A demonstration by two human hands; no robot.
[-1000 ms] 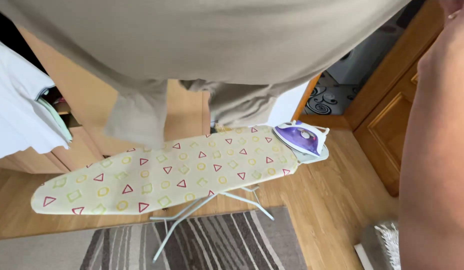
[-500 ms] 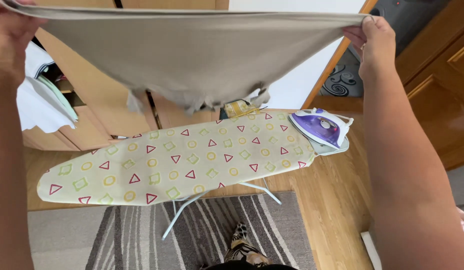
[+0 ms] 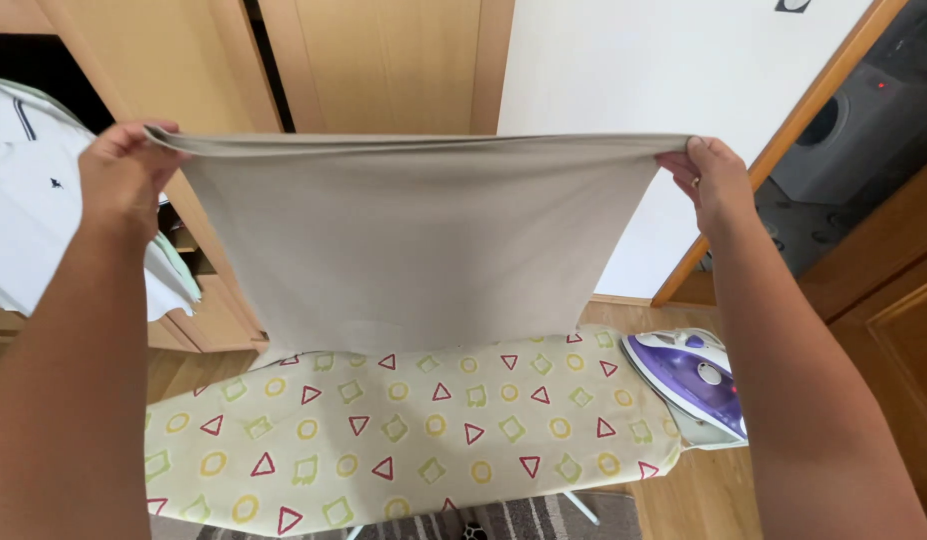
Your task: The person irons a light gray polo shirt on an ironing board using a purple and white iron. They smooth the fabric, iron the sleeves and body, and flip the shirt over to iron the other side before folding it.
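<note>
The left hand [image 3: 124, 180] pinches one top corner of the cloth [image 3: 414, 240]; the right hand [image 3: 714, 180] pinches the other. The cloth, beige, soft and smooth, hangs taut above the board [image 3: 424, 440]. Right of the board's padded, patterned cover sits a glossy purple iron [image 3: 694, 385]; a drooping hem might brush it or crease.

left hand [image 3: 124, 180], right hand [image 3: 714, 185], raised, pinched shut
</note>
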